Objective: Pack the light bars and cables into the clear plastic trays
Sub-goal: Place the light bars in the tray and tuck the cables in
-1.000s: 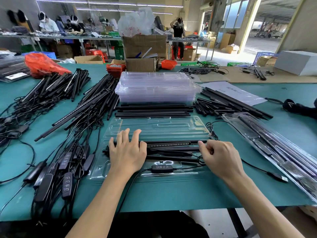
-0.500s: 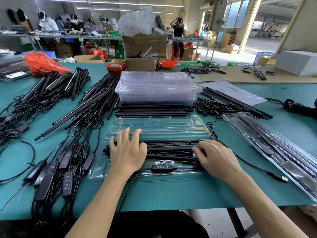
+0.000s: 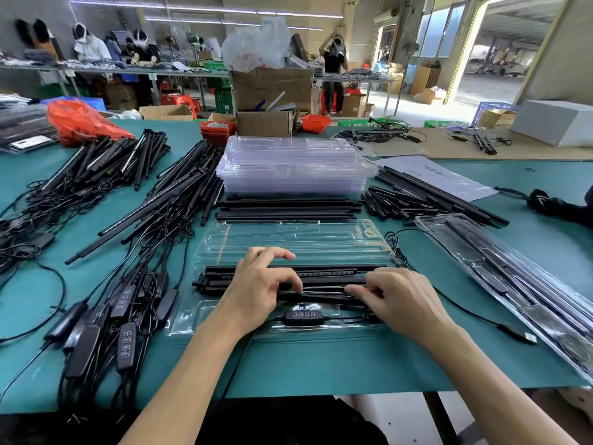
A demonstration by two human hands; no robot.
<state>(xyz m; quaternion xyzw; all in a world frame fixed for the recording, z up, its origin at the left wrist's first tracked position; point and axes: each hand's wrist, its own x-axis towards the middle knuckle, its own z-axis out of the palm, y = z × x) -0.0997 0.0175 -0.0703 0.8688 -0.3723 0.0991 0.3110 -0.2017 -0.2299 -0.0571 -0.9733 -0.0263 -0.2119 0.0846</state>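
My left hand (image 3: 256, 293) rests on the black light bars (image 3: 321, 273) lying in the near half of the open clear tray (image 3: 288, 239), fingers curled, thumb and forefinger pinching a thin cable (image 3: 324, 289) that runs across the bars. My right hand (image 3: 398, 300) lies just beside it, its fingertips (image 3: 353, 290) pinching the same cable from the other end. The cable's button controller (image 3: 303, 317) sits in the tray's front channel, between my wrists. A stack of empty trays (image 3: 295, 165) stands behind, on the green table (image 3: 321, 370).
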